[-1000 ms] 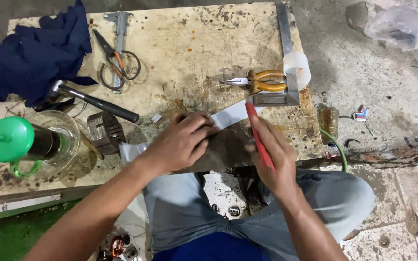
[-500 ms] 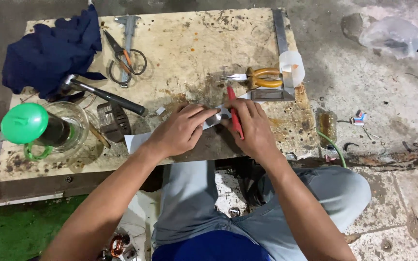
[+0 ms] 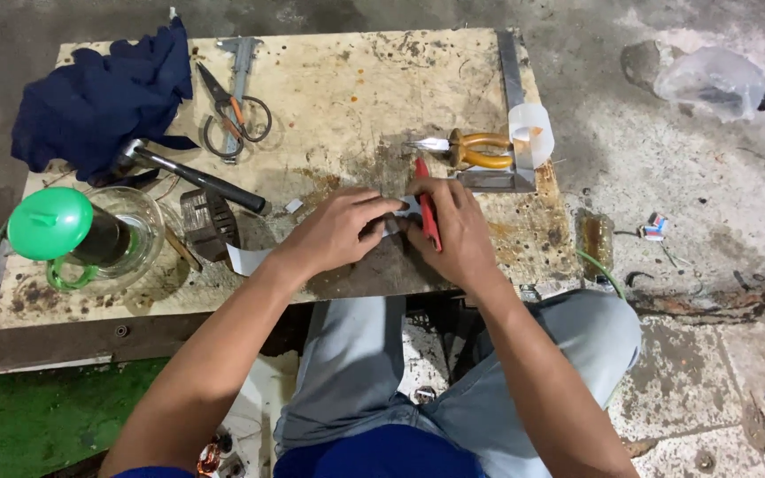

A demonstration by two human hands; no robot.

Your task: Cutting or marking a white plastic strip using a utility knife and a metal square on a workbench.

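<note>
**Red tool over a pale strip**

Red-handled tool point(image 3: 427, 212) is gripped in the curled right hand point(image 3: 458, 232). The left hand point(image 3: 336, 232), fingers pinched narrow, presses the pale strip point(image 3: 250, 258) (mostly hidden) between both hands. Yellow-handled pliers point(image 3: 467, 149) lie just beyond.

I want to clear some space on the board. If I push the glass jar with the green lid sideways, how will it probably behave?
The glass jar looks breakable, so a hard shove is risky. Its green lid sits tilted on top, so it may slide off. The wooden board looks rough and stained, so the jar would probably drag rather than glide.
</note>
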